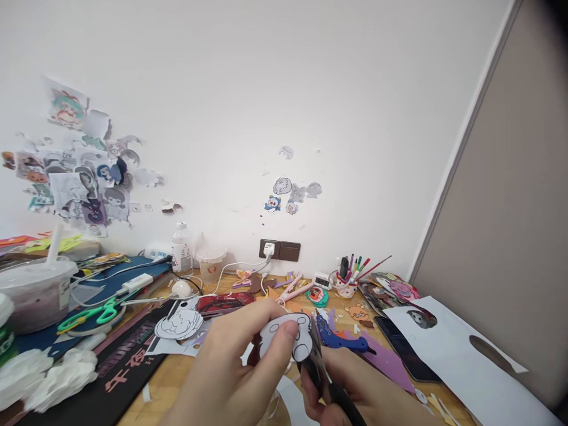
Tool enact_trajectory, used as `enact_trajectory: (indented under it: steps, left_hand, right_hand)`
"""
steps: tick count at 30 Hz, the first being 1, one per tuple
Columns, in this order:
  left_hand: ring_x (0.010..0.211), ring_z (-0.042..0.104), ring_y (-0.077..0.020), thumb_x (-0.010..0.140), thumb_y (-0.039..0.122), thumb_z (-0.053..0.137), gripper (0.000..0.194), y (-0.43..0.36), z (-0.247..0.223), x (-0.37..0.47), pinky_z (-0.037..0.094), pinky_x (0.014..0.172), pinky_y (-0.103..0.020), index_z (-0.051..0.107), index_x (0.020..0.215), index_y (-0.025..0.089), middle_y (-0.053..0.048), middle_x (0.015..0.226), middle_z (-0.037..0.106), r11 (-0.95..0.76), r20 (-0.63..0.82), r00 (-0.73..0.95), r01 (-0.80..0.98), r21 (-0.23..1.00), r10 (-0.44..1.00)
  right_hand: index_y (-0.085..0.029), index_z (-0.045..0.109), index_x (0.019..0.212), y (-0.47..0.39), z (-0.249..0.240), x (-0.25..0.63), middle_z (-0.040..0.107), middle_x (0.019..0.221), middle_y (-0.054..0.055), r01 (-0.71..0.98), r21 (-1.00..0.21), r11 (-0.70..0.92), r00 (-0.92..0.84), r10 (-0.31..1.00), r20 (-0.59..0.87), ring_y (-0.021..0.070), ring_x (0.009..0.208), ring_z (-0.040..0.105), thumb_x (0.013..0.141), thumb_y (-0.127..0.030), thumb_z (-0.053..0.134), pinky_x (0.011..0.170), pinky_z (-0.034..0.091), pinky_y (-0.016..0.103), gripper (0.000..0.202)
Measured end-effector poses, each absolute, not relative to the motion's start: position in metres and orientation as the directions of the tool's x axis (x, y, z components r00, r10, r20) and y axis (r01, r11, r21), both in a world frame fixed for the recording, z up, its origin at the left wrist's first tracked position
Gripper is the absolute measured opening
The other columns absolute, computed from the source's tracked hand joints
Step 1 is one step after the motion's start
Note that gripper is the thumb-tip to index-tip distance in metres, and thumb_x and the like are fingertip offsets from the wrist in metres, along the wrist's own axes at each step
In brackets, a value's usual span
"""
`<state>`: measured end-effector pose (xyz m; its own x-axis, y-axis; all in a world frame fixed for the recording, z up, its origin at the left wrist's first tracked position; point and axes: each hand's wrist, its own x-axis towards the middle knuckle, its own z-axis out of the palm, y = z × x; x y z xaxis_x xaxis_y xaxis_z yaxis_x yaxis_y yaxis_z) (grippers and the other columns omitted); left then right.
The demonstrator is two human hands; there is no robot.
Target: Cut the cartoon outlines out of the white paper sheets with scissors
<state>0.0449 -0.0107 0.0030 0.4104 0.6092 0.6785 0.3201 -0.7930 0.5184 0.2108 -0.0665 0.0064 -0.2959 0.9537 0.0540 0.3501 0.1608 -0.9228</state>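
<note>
In front of me my left hand (226, 361) pinches a small white paper cutout (303, 326) with black outlines drawn on it, the thumb lying across its face. Something dark red-brown shows just behind the cutout, partly hidden by my fingers. My right hand (359, 378) grips black-handled scissors (346, 405) whose blades point up at the cutout's right edge. The fingers cover part of the handles, and I cannot tell how far apart the blades are. A white paper piece (295, 399) lies below my hands.
To the right are a blue glue gun (346, 340), purple paper (390, 361), a phone (406, 349) and a large white sheet (461, 355). Leftward lie stacked paper cutouts (180, 322), green scissors (95, 316), crumpled tissue (66, 378) and a lidded cup (35, 302). A pen cup (346, 288) stands behind.
</note>
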Motion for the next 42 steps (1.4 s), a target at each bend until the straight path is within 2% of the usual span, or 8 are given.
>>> enact_trajectory:
  steps: [6,18,22,25,26,30,34,42]
  left_hand:
    - [0.05,0.048,-0.0087,0.089,0.026,0.042,0.025,-0.008,0.002,0.043,0.038,0.048,-0.018,0.05,0.066,0.019,0.005,0.056,0.05,-0.799,0.687,0.41,0.33,0.502,0.6]
    - [0.05,0.05,-0.009,0.088,0.022,0.042,0.024,-0.008,0.002,0.043,0.038,0.047,-0.018,0.052,0.066,0.019,0.004,0.056,0.053,-0.817,0.702,0.421,0.356,0.454,0.574]
    - [0.049,0.051,-0.0089,0.088,0.022,0.043,0.024,-0.009,0.001,0.046,0.038,0.046,-0.017,0.052,0.066,0.018,0.004,0.055,0.054,-0.822,0.714,0.412,0.352,0.448,0.566]
    - [0.05,0.053,-0.009,0.088,0.023,0.043,0.024,-0.008,-0.001,0.048,0.039,0.047,-0.017,0.053,0.067,0.018,0.003,0.056,0.056,-0.819,0.707,0.417,0.341,0.461,0.572]
    - [0.05,0.052,-0.009,0.088,0.023,0.043,0.024,-0.008,-0.001,0.048,0.039,0.047,-0.017,0.053,0.067,0.018,0.003,0.056,0.056,-0.82,0.706,0.419,0.335,0.463,0.57]
    - [0.048,0.05,-0.0084,0.088,0.022,0.043,0.024,-0.008,-0.001,0.046,0.038,0.047,-0.017,0.053,0.066,0.018,0.004,0.055,0.054,-0.827,0.712,0.421,0.321,0.462,0.562]
    - [0.049,0.05,-0.008,0.087,0.021,0.045,0.022,-0.009,0.003,0.042,0.037,0.046,-0.016,0.053,0.067,0.018,0.005,0.056,0.054,-0.835,0.72,0.425,0.323,0.444,0.548]
    - [0.051,0.05,-0.0035,0.082,0.012,0.053,0.014,-0.008,0.007,0.038,0.037,0.05,-0.01,0.053,0.072,0.022,0.011,0.059,0.056,-0.874,0.778,0.4,0.239,0.422,0.485]
  right_hand:
    - [-0.02,0.051,0.069,-0.058,0.016,0.212,0.042,0.062,-0.005,0.346,-0.934,0.086,-0.435,0.897,-0.078,0.0099,0.054,0.036,0.067,-0.044,0.067,0.055,0.04,0.02,0.029]
    - [-0.022,0.053,0.076,-0.057,0.017,0.209,0.046,0.066,-0.003,0.345,-0.938,0.026,-0.408,0.904,-0.125,0.0125,0.057,0.037,0.059,-0.062,0.066,0.054,0.038,0.022,0.046]
    - [-0.02,0.049,0.077,-0.059,0.005,0.21,0.045,0.07,-0.002,0.315,-0.948,0.056,-0.322,0.946,-0.051,0.0127,0.061,0.039,0.065,-0.069,0.057,0.058,0.037,0.023,0.051]
    - [-0.02,0.048,0.078,-0.06,0.004,0.211,0.047,0.075,0.0,0.328,-0.936,0.129,-0.424,0.905,-0.023,0.0148,0.067,0.043,0.066,-0.069,0.057,0.062,0.039,0.025,0.051]
    - [-0.02,0.049,0.08,-0.06,0.004,0.211,0.046,0.074,0.0,0.31,-0.936,0.165,-0.336,0.94,0.054,0.0144,0.065,0.042,0.07,-0.068,0.054,0.061,0.039,0.024,0.049]
    - [-0.021,0.053,0.08,-0.063,0.008,0.207,0.049,0.07,0.0,0.313,-0.933,0.178,-0.405,0.914,0.039,0.0132,0.059,0.041,0.071,-0.065,0.055,0.054,0.039,0.022,0.045]
    - [-0.022,0.053,0.073,-0.068,0.01,0.201,0.048,0.064,-0.003,0.368,-0.922,0.121,-0.231,0.972,0.036,0.0127,0.056,0.041,0.071,-0.052,0.062,0.054,0.041,0.021,0.031]
    - [-0.022,0.049,0.062,-0.061,0.037,0.202,0.042,0.048,-0.008,0.474,-0.88,0.026,-0.373,0.911,-0.174,0.012,0.053,0.044,0.063,-0.015,0.062,0.057,0.04,0.02,0.015]
